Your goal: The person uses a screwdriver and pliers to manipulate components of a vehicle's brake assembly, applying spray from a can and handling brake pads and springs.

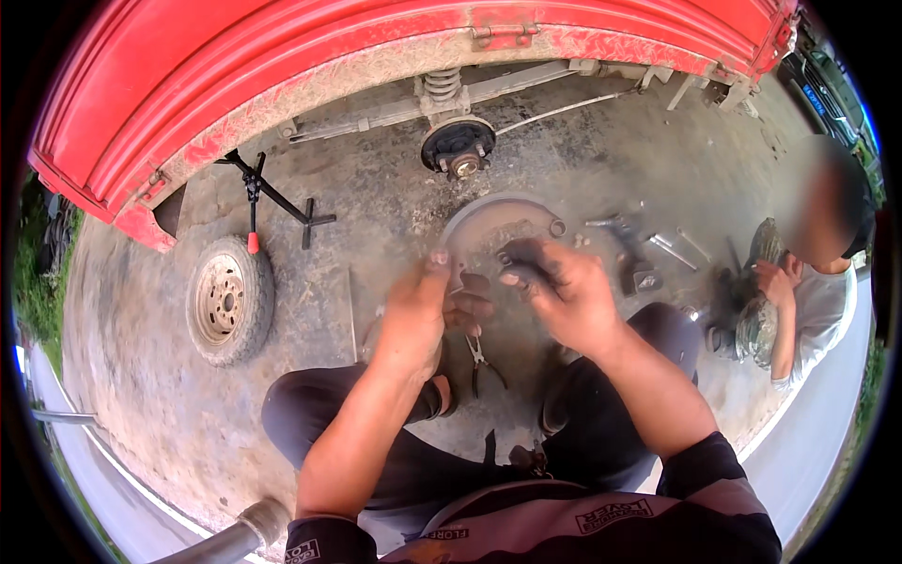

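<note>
My left hand [418,305] is raised in front of me, its thumb up and its blackened fingers curled inward. What it holds, if anything, cannot be made out. To its right my right hand [568,291] is closed, thumb against dirty fingers, in a pinch whose contents are hidden. Behind and below both hands shows the curved rim of a dusty grey round metal part [503,200], like a brake drum, partly covered by them. Pliers [477,360] with dark handles lie on the ground between my feet.
Ahead, a red vehicle body [310,61] overhangs an exposed wheel hub [462,162] and coil spring [442,85]. A removed wheel [228,301] and a black stand [258,188] are at left. Wrenches [673,250] lie at right, near a crouching person [808,291].
</note>
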Demonstrator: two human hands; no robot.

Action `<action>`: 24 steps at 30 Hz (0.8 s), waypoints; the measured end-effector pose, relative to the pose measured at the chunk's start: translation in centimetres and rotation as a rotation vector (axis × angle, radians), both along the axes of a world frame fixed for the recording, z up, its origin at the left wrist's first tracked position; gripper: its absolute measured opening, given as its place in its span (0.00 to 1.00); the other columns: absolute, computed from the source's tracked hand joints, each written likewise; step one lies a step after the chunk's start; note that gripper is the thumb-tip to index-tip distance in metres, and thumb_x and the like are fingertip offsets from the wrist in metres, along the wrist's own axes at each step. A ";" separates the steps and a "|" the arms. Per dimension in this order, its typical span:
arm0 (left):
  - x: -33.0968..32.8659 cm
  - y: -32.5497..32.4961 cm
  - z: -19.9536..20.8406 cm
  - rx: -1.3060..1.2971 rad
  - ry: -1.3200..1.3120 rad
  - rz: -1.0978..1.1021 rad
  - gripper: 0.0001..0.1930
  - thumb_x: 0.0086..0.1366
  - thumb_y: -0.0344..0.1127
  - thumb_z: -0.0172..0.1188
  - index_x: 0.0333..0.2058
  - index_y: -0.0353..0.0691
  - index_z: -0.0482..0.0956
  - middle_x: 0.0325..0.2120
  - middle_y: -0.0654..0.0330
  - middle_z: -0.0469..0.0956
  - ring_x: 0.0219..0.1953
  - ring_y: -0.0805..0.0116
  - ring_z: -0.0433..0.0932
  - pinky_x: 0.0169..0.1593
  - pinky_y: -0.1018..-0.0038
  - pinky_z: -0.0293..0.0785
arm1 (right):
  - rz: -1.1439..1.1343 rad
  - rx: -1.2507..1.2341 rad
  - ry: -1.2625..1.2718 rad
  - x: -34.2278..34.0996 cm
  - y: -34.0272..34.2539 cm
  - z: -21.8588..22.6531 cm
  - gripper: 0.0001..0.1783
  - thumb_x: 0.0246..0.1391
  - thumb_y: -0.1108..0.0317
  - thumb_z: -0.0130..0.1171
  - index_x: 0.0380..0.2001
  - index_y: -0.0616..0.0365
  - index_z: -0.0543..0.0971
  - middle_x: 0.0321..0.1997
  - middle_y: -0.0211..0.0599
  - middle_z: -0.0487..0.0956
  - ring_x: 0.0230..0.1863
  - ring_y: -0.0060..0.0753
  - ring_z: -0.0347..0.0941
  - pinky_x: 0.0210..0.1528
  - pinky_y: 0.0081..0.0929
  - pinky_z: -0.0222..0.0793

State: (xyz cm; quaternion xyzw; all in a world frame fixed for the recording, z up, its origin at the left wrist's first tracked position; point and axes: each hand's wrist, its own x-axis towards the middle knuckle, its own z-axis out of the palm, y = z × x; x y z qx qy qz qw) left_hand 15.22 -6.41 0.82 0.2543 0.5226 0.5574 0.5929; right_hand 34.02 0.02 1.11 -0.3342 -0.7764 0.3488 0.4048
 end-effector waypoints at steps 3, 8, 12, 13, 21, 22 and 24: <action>0.4 -0.2 0.2 0.001 -0.039 -0.007 0.25 0.77 0.58 0.52 0.46 0.36 0.71 0.35 0.50 0.82 0.32 0.62 0.85 0.29 0.72 0.78 | 0.054 -0.084 -0.114 -0.3 0.6 -1.9 0.20 0.50 0.84 0.60 0.47 0.59 0.83 0.42 0.48 0.84 0.43 0.50 0.83 0.46 0.34 0.79; 0.3 -0.2 0.2 -0.017 0.012 0.025 0.24 0.77 0.57 0.52 0.44 0.36 0.71 0.34 0.49 0.82 0.31 0.62 0.85 0.28 0.72 0.78 | 0.011 -0.319 0.178 -1.1 -0.1 -2.5 0.14 0.58 0.83 0.59 0.47 0.60 0.82 0.41 0.40 0.86 0.42 0.28 0.83 0.48 0.26 0.78; 0.3 -0.4 -0.3 -0.013 -0.020 -0.006 0.26 0.78 0.57 0.51 0.49 0.33 0.75 0.36 0.51 0.82 0.30 0.61 0.85 0.26 0.72 0.77 | -0.012 -0.303 0.284 -1.7 -0.4 -2.6 0.11 0.57 0.84 0.61 0.43 0.62 0.82 0.40 0.39 0.86 0.42 0.26 0.84 0.47 0.26 0.78; 0.3 -0.4 -0.2 -0.009 -0.038 -0.025 0.27 0.78 0.57 0.50 0.49 0.33 0.75 0.36 0.51 0.83 0.30 0.61 0.85 0.26 0.72 0.77 | -0.016 -0.275 0.289 -1.8 -0.4 -2.6 0.11 0.56 0.84 0.62 0.42 0.62 0.82 0.40 0.40 0.86 0.41 0.28 0.84 0.46 0.27 0.79; 0.1 -0.6 0.6 -0.018 -0.096 -0.044 0.27 0.78 0.59 0.48 0.49 0.35 0.72 0.39 0.51 0.83 0.30 0.64 0.84 0.25 0.74 0.77 | -0.043 0.086 0.058 -1.9 -0.8 -2.6 0.15 0.49 0.81 0.66 0.42 0.60 0.81 0.40 0.43 0.85 0.40 0.46 0.85 0.42 0.34 0.81; 0.0 -0.6 0.5 -0.019 -0.103 -0.048 0.27 0.78 0.58 0.48 0.49 0.35 0.71 0.39 0.51 0.83 0.30 0.64 0.83 0.25 0.74 0.76 | -0.052 0.099 0.053 -1.9 -0.7 -2.7 0.15 0.49 0.80 0.66 0.42 0.60 0.81 0.39 0.43 0.84 0.40 0.47 0.84 0.42 0.35 0.80; -0.1 -0.7 0.3 -0.026 -0.149 -0.036 0.24 0.77 0.56 0.52 0.49 0.37 0.73 0.37 0.52 0.82 0.28 0.63 0.82 0.23 0.72 0.74 | -0.079 0.101 0.028 -2.1 -0.8 -2.6 0.14 0.49 0.80 0.66 0.42 0.59 0.81 0.39 0.43 0.84 0.39 0.47 0.84 0.42 0.35 0.80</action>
